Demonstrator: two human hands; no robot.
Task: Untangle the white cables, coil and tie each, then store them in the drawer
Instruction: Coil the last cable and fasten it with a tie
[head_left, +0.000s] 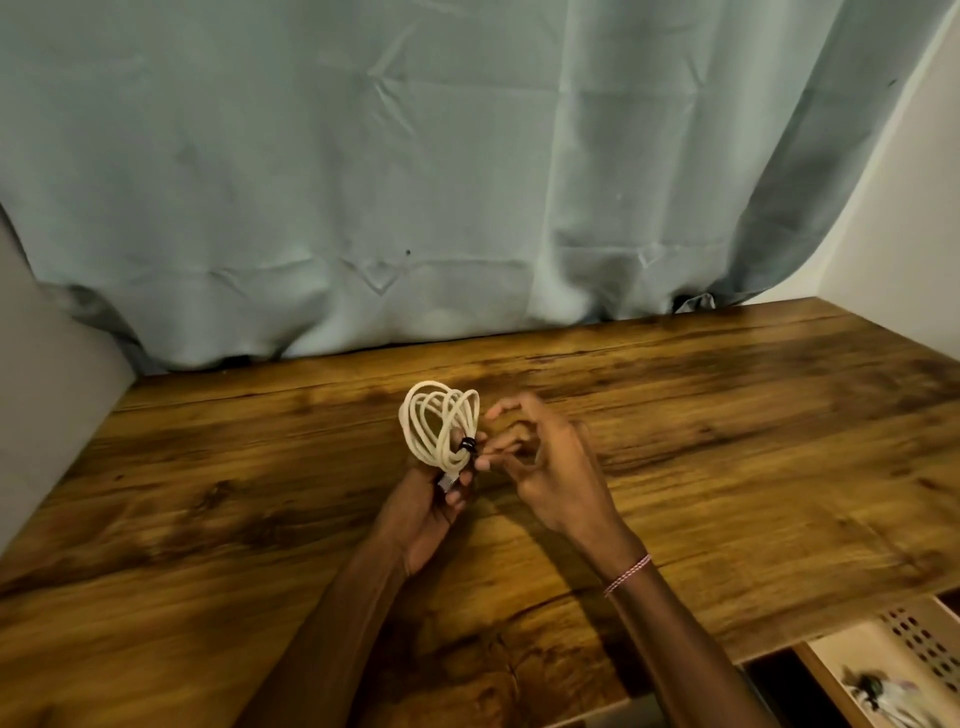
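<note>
Left grip (426, 514): clenched around the lower end of the white cable coil (436, 421), holding it upright off the bench; the loops fan out above the fingers.
Right grip (550, 467): released, fingers spread and loosely bent and closed on nothing; its fingertips (482, 463) are just right of the tie, and whether they touch it cannot be made out.
Black tie (468, 444): wrapped round the gathered strands just above the left grip, on the side facing the right grip.
Connector (447, 480): pokes out just below the tie, against the left grip's fingers.
Risk, tie: it sits low on the bundle, so if it is not yet cinched it could probably slide off the end.
Risk, loops: the upper turns splay apart, and a slack left grip would likely let them spring open and cross over.
Risk, stowing: loose loops may snag on the drawer's edge on the way in.
Drawer (919, 639): open, well below and right of the right grip, with a perforated wall; blurred pale and dark items (878, 691) lie inside.
Bench (727, 415): dark-grained wood under both grips.
Room: a creased pale blue-grey curtain (363, 182) hangs beyond the grips, with a pale wall (909, 208) far right.
</note>
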